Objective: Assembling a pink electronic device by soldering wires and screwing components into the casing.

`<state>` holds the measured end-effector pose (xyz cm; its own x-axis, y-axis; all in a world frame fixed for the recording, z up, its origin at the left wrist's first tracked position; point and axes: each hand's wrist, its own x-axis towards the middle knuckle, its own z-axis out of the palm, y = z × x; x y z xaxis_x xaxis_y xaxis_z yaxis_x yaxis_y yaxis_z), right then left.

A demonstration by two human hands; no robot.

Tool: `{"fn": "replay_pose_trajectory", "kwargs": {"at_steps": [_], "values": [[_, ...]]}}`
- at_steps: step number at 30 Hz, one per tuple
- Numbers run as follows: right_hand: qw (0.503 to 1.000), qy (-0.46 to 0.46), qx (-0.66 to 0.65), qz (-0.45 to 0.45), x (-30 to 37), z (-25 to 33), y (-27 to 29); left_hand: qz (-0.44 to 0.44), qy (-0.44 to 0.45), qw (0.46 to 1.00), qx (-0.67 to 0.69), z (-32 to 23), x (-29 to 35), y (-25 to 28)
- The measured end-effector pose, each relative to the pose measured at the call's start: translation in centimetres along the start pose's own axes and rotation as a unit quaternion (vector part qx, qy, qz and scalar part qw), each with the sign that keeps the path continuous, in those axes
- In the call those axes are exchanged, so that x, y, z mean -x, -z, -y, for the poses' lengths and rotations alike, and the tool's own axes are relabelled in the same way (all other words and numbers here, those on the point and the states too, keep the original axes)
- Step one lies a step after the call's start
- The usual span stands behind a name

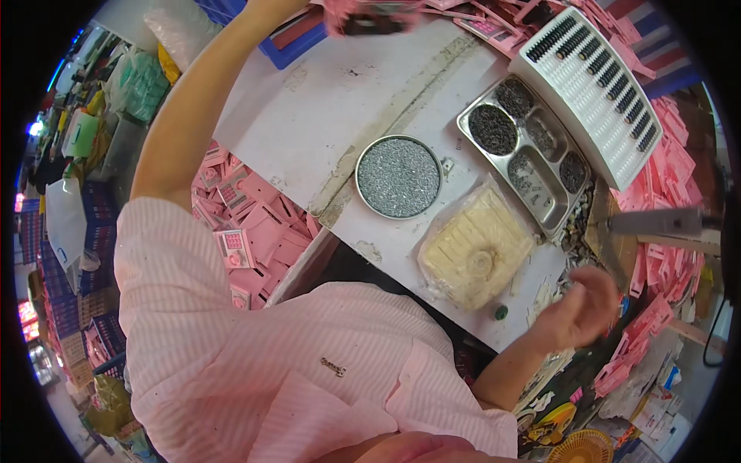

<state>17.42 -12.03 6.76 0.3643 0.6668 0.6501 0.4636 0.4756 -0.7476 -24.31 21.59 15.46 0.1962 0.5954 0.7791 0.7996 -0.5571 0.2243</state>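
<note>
My left forearm (193,100) reaches up and away past the far left of the table, and the hand lies beyond the top edge of the picture. Close to where it leaves, a blurred pink plastic piece (370,17) with a dark part shows at the top; whether my hand holds it is hidden. My right hand (583,309) hovers by the table's right edge, fingers loosely curled, slightly smeared, with nothing visible in them. Nearest to it are a small green round piece (502,312) and a plastic-wrapped yellowish block (478,251) with a round hollow.
A round tin of small silvery pieces (398,177) stands mid-table. Beyond the block are a metal compartment tray (552,220) of dark screws and a white rack (610,143) with rows of black pieces. Pink panels (258,239) pile around; a blue crate (297,46) stands far left.
</note>
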Motion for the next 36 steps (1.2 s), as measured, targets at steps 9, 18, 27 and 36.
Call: {"fn": "replay_pose_trajectory", "kwargs": {"at_steps": [9,18,27,36], "values": [[0.934,-0.194,-0.175,0.242,4.3,-2.4,-8.9,0.275,0.473,0.53,0.648,-21.1,16.1,0.4],[0.851,-0.446,-0.226,0.16,4.6,-3.9,1.3,0.476,0.077,0.797,0.363,-24.4,23.4,2.6],[0.83,-0.25,0.333,0.372,1.5,-5.4,1.3,0.346,-0.202,0.855,0.33,-25.8,25.1,-3.1],[0.832,-0.292,0.143,0.449,0.8,-2.8,4.4,0.295,-0.028,0.793,0.533,-25.1,24.1,-2.7]]}}
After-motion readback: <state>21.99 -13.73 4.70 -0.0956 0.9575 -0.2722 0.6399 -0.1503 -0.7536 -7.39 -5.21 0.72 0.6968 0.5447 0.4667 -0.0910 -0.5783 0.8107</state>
